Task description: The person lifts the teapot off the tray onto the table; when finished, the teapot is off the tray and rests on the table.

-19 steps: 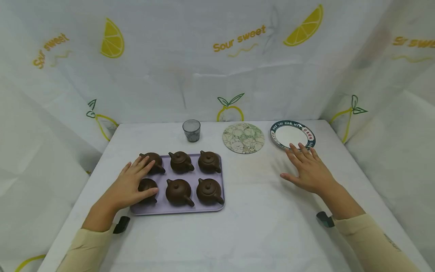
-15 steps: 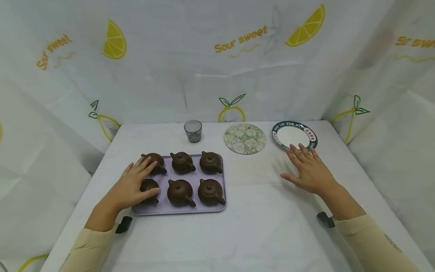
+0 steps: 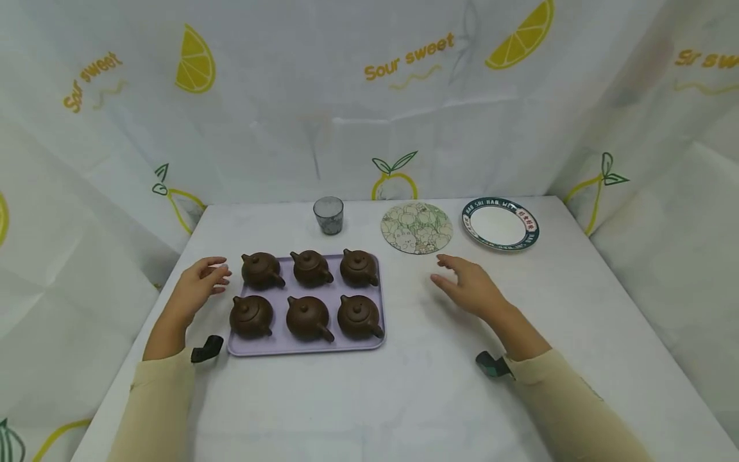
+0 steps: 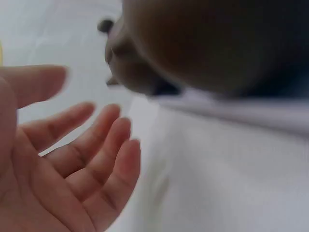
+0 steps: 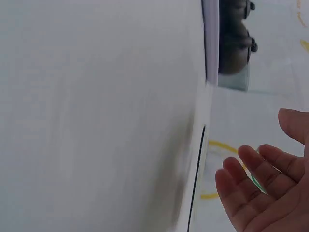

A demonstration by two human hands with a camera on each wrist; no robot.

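Several small brown teapots stand in two rows on a lilac tray [image 3: 300, 350] at the left of the table. My left hand [image 3: 196, 285] hovers just left of the tray, beside the rear-left teapot [image 3: 261, 270] and the front-left teapot [image 3: 251, 316]. Its fingers are loosely bent, and the left wrist view has a blurred teapot [image 4: 193, 43] close beyond the fingertips. Between the tray and the plate, my right hand [image 3: 470, 287] is held over the table with relaxed fingers. A round patterned mat [image 3: 417, 228] lies just beyond it. Both hands hold nothing.
A grey translucent glass [image 3: 329, 215] stands behind the tray. At the back right lies a white plate [image 3: 500, 224] with a dark lettered rim. White printed cloth [image 3: 260, 141] hangs behind the table and along both sides.
My left hand has moved left off the teapots to beside the tray. My right hand has drawn away from the plate, leftward toward the tray. The teapots stay in place.
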